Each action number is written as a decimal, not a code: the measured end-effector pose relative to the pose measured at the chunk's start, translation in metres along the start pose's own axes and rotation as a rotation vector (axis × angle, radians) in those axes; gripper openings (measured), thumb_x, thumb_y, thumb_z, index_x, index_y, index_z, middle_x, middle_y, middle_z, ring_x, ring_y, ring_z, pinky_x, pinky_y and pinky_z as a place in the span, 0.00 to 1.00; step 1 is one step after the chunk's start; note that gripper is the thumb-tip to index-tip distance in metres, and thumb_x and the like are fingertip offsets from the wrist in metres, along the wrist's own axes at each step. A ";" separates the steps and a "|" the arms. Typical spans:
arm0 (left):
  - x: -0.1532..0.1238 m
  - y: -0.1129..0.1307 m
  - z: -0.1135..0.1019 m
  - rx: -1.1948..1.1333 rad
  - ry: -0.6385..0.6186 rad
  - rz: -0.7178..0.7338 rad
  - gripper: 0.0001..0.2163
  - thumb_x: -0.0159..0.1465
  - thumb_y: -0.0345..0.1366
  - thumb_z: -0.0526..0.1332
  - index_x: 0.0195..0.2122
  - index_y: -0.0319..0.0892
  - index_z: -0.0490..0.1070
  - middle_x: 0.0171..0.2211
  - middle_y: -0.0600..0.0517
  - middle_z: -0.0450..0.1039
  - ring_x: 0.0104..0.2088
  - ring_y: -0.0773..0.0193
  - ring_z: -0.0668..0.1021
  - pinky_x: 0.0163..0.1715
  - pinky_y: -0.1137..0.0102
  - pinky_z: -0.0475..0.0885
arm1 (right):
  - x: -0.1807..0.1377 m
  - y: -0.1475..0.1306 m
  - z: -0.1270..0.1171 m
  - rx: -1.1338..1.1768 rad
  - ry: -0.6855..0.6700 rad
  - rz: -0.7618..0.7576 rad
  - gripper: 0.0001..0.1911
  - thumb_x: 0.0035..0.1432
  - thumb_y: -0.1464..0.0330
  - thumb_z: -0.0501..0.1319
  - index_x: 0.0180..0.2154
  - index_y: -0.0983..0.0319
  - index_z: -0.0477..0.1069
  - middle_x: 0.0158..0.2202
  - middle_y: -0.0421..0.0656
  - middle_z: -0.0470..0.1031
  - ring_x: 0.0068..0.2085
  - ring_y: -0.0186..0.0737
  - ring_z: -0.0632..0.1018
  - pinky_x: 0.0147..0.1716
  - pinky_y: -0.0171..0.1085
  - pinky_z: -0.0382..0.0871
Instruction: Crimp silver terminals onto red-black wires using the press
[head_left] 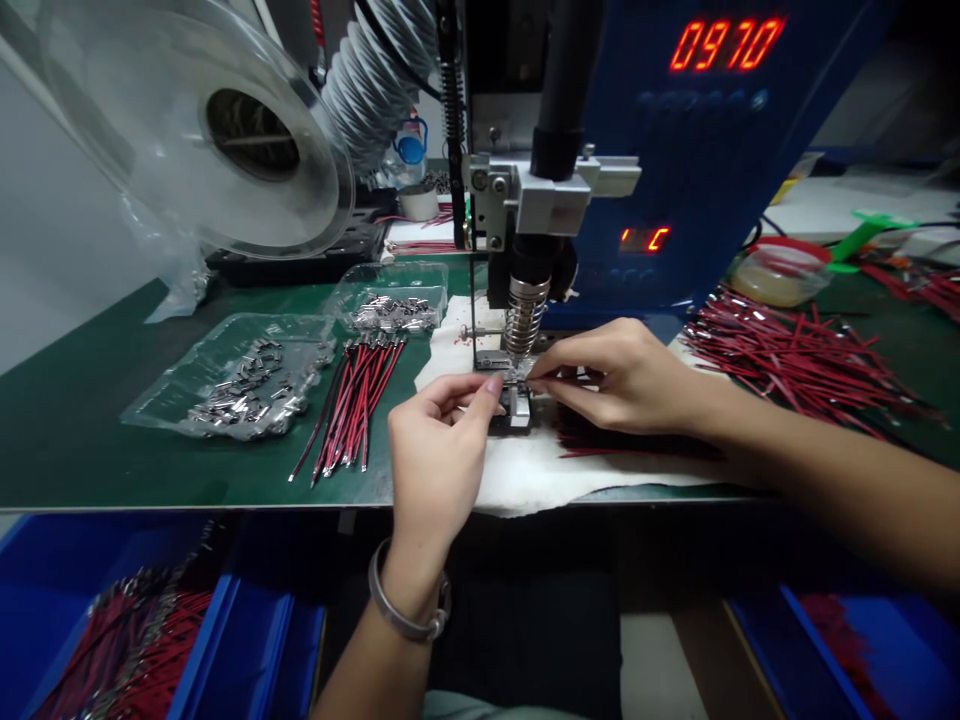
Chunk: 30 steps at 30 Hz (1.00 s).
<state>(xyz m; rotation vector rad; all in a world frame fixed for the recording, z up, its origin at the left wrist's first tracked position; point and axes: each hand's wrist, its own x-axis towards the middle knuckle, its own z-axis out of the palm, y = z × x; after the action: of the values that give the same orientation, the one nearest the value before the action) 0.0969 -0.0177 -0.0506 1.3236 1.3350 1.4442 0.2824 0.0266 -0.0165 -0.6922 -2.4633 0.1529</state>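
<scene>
My left hand is closed in a pinch at the left side of a small metal fixture; what sits in the fingertips is too small to name. From the right, my right hand pinches at the same fixture, its fingertips close to the left ones, and I cannot make out what they hold. Just above the fingertips stands the spring-wrapped head of a soldering machine. Beneath my right hand, several red and black wires lie on a white cloth.
Left of the cloth lies a bundle of red and black wires. Clear trays of small metal parts stand beside it. A wire pile lies at right. The blue control box rises behind; blue bins sit below the table edge.
</scene>
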 end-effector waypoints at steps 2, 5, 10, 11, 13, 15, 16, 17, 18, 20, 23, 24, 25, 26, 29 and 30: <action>0.000 0.002 0.000 -0.004 0.003 -0.012 0.10 0.56 0.41 0.65 0.31 0.38 0.76 0.24 0.50 0.75 0.25 0.66 0.75 0.25 0.74 0.69 | 0.000 0.000 0.000 -0.004 -0.008 0.005 0.06 0.58 0.73 0.58 0.34 0.67 0.75 0.25 0.42 0.76 0.24 0.30 0.71 0.25 0.29 0.62; 0.000 0.004 0.001 -0.011 0.003 -0.022 0.09 0.56 0.40 0.66 0.31 0.38 0.76 0.22 0.51 0.73 0.23 0.67 0.74 0.23 0.74 0.68 | 0.000 0.000 -0.001 -0.003 -0.015 0.015 0.06 0.58 0.72 0.58 0.34 0.66 0.74 0.26 0.42 0.76 0.24 0.30 0.71 0.26 0.29 0.62; 0.000 0.003 0.000 -0.015 0.005 -0.026 0.09 0.56 0.39 0.66 0.31 0.38 0.76 0.21 0.51 0.72 0.20 0.69 0.72 0.20 0.75 0.65 | 0.000 0.000 0.000 -0.003 -0.021 0.021 0.07 0.58 0.72 0.58 0.34 0.66 0.75 0.26 0.43 0.76 0.24 0.30 0.71 0.26 0.30 0.62; 0.000 0.003 0.000 -0.012 0.006 -0.023 0.09 0.56 0.39 0.65 0.31 0.38 0.76 0.21 0.51 0.72 0.20 0.69 0.71 0.20 0.75 0.65 | 0.000 0.000 0.000 -0.001 -0.022 0.021 0.07 0.58 0.72 0.58 0.34 0.66 0.75 0.26 0.43 0.76 0.24 0.30 0.72 0.26 0.30 0.62; 0.000 0.002 0.000 0.000 0.004 -0.015 0.09 0.57 0.39 0.65 0.31 0.38 0.76 0.21 0.51 0.72 0.20 0.70 0.71 0.20 0.76 0.64 | 0.000 0.001 0.000 0.003 -0.024 0.024 0.07 0.58 0.72 0.58 0.34 0.66 0.75 0.26 0.43 0.76 0.25 0.30 0.72 0.26 0.30 0.62; -0.001 0.002 0.000 0.009 0.000 -0.010 0.09 0.58 0.40 0.64 0.30 0.37 0.76 0.21 0.52 0.72 0.19 0.71 0.70 0.20 0.76 0.64 | -0.001 0.001 0.000 0.008 -0.028 0.028 0.06 0.58 0.72 0.58 0.34 0.66 0.74 0.26 0.42 0.76 0.25 0.30 0.72 0.26 0.29 0.62; -0.001 0.002 0.000 0.011 0.000 -0.009 0.09 0.58 0.40 0.64 0.30 0.37 0.76 0.21 0.52 0.72 0.19 0.71 0.70 0.19 0.76 0.64 | -0.001 0.001 0.001 0.010 -0.029 0.031 0.06 0.58 0.73 0.58 0.35 0.66 0.74 0.26 0.42 0.76 0.25 0.30 0.72 0.27 0.29 0.62; -0.001 0.003 0.000 0.012 0.002 -0.009 0.09 0.58 0.40 0.64 0.30 0.37 0.76 0.21 0.52 0.72 0.19 0.71 0.70 0.19 0.76 0.64 | -0.001 0.001 0.000 0.013 -0.031 0.033 0.06 0.58 0.73 0.58 0.35 0.66 0.74 0.27 0.42 0.76 0.25 0.30 0.72 0.27 0.29 0.62; -0.001 0.003 0.000 0.012 0.004 -0.010 0.09 0.58 0.39 0.64 0.31 0.37 0.76 0.21 0.52 0.72 0.19 0.71 0.69 0.19 0.76 0.63 | -0.001 0.001 0.000 0.015 -0.032 0.034 0.06 0.58 0.73 0.58 0.35 0.66 0.74 0.27 0.42 0.76 0.25 0.30 0.72 0.27 0.29 0.62; -0.001 0.003 0.000 0.010 0.010 -0.011 0.09 0.57 0.39 0.64 0.31 0.37 0.76 0.21 0.51 0.72 0.19 0.71 0.69 0.19 0.76 0.63 | 0.000 0.000 0.000 0.017 -0.029 0.034 0.06 0.58 0.73 0.58 0.34 0.66 0.74 0.26 0.42 0.76 0.25 0.30 0.71 0.27 0.29 0.62; -0.001 0.003 0.000 0.003 0.012 -0.015 0.09 0.57 0.39 0.64 0.31 0.37 0.76 0.21 0.51 0.73 0.18 0.71 0.69 0.18 0.76 0.63 | 0.000 -0.001 0.000 0.025 -0.026 0.035 0.06 0.57 0.73 0.59 0.34 0.66 0.74 0.26 0.42 0.76 0.24 0.30 0.71 0.26 0.29 0.62; -0.001 0.003 0.000 0.002 0.010 -0.015 0.09 0.57 0.39 0.64 0.31 0.37 0.76 0.22 0.51 0.73 0.18 0.71 0.69 0.18 0.76 0.63 | 0.000 -0.001 0.000 0.028 -0.025 0.038 0.06 0.57 0.73 0.59 0.34 0.66 0.74 0.26 0.42 0.76 0.24 0.30 0.72 0.26 0.29 0.63; -0.001 0.002 0.000 0.003 0.006 -0.015 0.09 0.57 0.39 0.64 0.31 0.37 0.76 0.22 0.51 0.73 0.18 0.71 0.69 0.18 0.76 0.63 | 0.001 -0.001 0.000 0.029 -0.025 0.040 0.06 0.57 0.73 0.59 0.34 0.66 0.74 0.26 0.42 0.76 0.24 0.30 0.72 0.26 0.29 0.63; -0.001 0.002 0.000 0.005 0.001 -0.013 0.09 0.58 0.39 0.64 0.32 0.37 0.76 0.22 0.51 0.73 0.18 0.71 0.69 0.18 0.76 0.62 | 0.001 -0.001 0.000 0.029 -0.026 0.043 0.06 0.57 0.73 0.59 0.34 0.66 0.74 0.26 0.42 0.77 0.24 0.30 0.72 0.26 0.29 0.63; -0.001 0.001 -0.001 0.010 -0.006 -0.003 0.09 0.58 0.39 0.64 0.32 0.38 0.76 0.22 0.51 0.72 0.18 0.71 0.68 0.18 0.76 0.62 | 0.001 -0.001 0.000 0.024 -0.026 0.049 0.06 0.57 0.73 0.59 0.34 0.66 0.75 0.27 0.42 0.77 0.25 0.30 0.72 0.27 0.29 0.63; -0.001 0.001 -0.001 0.009 -0.006 -0.002 0.09 0.58 0.39 0.64 0.32 0.38 0.76 0.22 0.51 0.72 0.18 0.71 0.69 0.18 0.76 0.62 | 0.001 -0.001 0.001 0.026 -0.024 0.050 0.06 0.57 0.73 0.59 0.34 0.66 0.75 0.27 0.42 0.77 0.25 0.30 0.73 0.27 0.29 0.63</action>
<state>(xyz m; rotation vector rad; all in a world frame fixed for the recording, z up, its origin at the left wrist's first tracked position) 0.0965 -0.0189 -0.0503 1.3308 1.3404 1.4333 0.2814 0.0265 -0.0164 -0.7454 -2.4636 0.2130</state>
